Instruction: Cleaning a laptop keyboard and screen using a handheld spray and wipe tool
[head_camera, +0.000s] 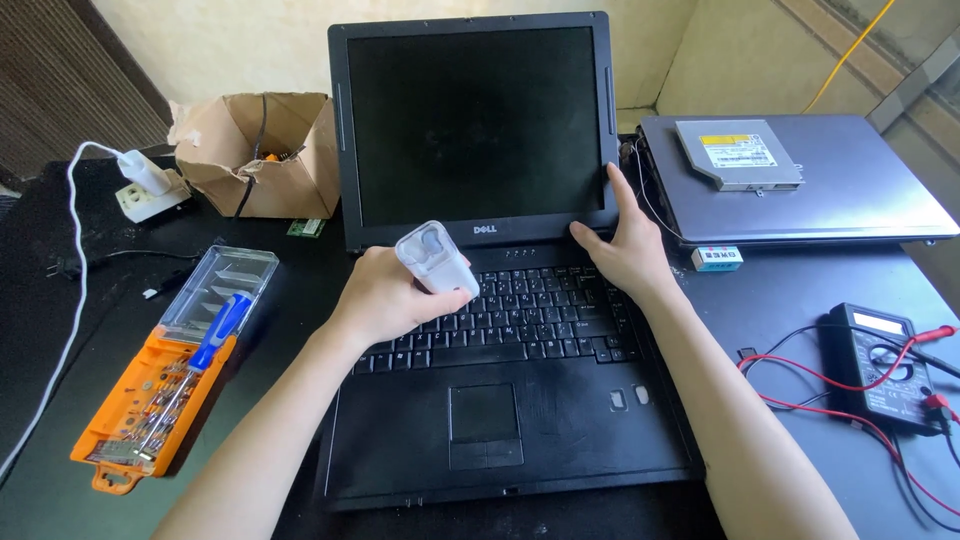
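An open black laptop (520, 420) with a dark screen sits in front of me on a dark table. My left hand (385, 297) is closed around a small white plastic device (437, 260), held over the left part of the keyboard. My right hand (625, 245) rests at the lower right corner of the screen frame, fingers spread, thumb along the hinge area, index finger up the bezel's side.
An orange screwdriver-bit case (165, 375) with a blue-handled screwdriver (215, 335) lies at left. A torn cardboard box (262, 152) and a white plug adapter (150, 185) stand behind it. A closed grey laptop (860, 195) carries an optical drive (738, 152). A black multimeter (882, 365) with red leads sits right.
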